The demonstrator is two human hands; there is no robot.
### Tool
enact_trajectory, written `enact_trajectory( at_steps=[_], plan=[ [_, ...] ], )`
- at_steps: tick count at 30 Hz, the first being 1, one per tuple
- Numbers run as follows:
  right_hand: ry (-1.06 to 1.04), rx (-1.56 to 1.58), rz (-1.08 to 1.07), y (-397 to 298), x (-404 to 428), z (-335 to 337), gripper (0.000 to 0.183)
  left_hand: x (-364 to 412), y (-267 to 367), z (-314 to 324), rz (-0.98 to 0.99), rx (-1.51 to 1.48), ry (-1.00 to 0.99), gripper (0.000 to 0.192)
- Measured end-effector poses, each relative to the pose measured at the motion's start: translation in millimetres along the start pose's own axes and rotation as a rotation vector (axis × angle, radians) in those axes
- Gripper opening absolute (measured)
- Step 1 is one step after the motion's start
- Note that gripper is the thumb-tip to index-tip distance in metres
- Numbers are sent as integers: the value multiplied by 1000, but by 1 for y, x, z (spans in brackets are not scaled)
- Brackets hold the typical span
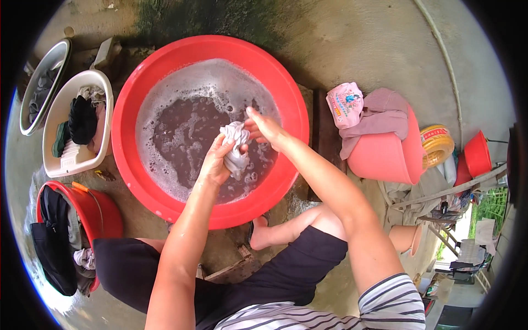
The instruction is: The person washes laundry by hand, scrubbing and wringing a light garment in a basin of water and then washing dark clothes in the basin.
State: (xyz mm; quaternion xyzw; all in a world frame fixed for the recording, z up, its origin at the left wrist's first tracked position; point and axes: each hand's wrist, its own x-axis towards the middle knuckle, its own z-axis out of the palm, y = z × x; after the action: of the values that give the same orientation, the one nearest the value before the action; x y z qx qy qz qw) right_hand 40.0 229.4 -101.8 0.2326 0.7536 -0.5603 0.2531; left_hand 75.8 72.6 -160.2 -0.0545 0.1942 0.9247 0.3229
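Observation:
A large round red plastic basin [210, 216] stands before me, holding dark, sudsy water [187, 136]. Above the water, my left hand [218, 161] grips a bunched, wet, light grey cloth [236, 159]. My right hand [266, 131] is just to the right of the cloth, its fingers apart and raised. Whether its lower fingertips touch the cloth cannot be told.
At the left are an oval tub [44, 132] with cloth, a cream washboard tub [108, 99] with dark garments and a red bucket [109, 214] of clothes. Right of the basin, a pink bucket [379, 159] bears a mauve garment [381, 117] and a pink printed packet [345, 105].

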Motion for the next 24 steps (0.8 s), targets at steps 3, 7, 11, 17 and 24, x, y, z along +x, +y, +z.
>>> enact_trajectory(
  at_steps=[3, 7, 11, 17, 24],
  plan=[
    [-100, 90, -84, -15, -51, 11, 45, -8, 2, 25, 141, 25, -69, 40],
    [77, 132, -547, -2, -66, 13, 16, -18, -2, 46, 158, 124, -85, 35],
    [69, 188, -735, -23, -87, 15, 11, -32, 32, 55, 3, 92, 11, 35],
    [-58, 148, -809, -42, -105, 28, 17, -47, 82, 98, 65, 510, -7, 25],
    [336, -262, -1199, -60, -116, 62, 18, -28, 97, 89, -37, 339, 142, 24]
  ],
)
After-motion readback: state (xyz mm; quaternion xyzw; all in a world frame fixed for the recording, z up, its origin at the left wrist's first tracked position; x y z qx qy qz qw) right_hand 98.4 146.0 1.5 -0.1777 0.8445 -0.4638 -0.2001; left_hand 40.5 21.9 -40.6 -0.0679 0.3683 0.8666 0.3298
